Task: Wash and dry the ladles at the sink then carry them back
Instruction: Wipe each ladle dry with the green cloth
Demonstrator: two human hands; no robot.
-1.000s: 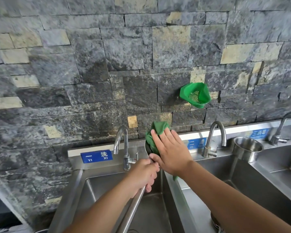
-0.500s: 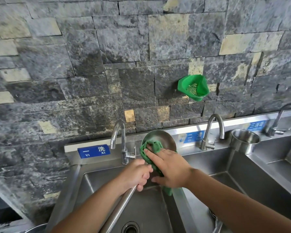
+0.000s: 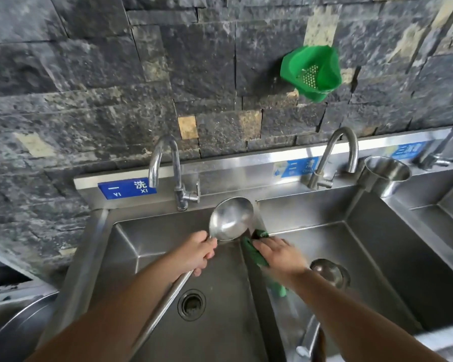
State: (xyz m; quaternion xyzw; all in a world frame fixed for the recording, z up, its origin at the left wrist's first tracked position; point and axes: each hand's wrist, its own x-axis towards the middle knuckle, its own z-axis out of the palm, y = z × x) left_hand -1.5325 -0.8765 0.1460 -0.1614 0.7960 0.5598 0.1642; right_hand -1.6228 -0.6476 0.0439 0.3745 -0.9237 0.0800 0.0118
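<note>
- Head view: left hand (image 3: 198,253) has its fingers curled round the handle of a steel ladle (image 3: 230,219), gripping right below the bowl; the bowl stands up just past the fingertips, over the back of the left sink basin (image 3: 152,246), its hollow facing the camera.
- The ladle's long handle runs down and left from the fist, along the forearm, above the drain (image 3: 191,304).
- Right hand (image 3: 279,254) lies with fingers roughly straight, pressing a green cloth (image 3: 256,253) onto the divider between the two basins; hand blurred, so the exact finger lie is unclear. The cloth sits just beside the ladle bowl's lower right edge; contact cannot be told.
- A second ladle (image 3: 327,273) lies in the middle basin, bowl just beyond the right wrist, handle towards the camera.
- Since half a second ago: the cloth and right hand have come off the bowl, which is now bare; the ladle sits lower, and the camera has tipped down into the basins.
- Materials: brushed stainless sink, curved gooseneck taps (image 3: 168,173), a round steel cup (image 3: 386,175) on the ledge, blue labels on the backsplash.
- Wall of rough dark split stone with pale patches; a green perforated plastic basket (image 3: 311,73) hangs on it.
</note>
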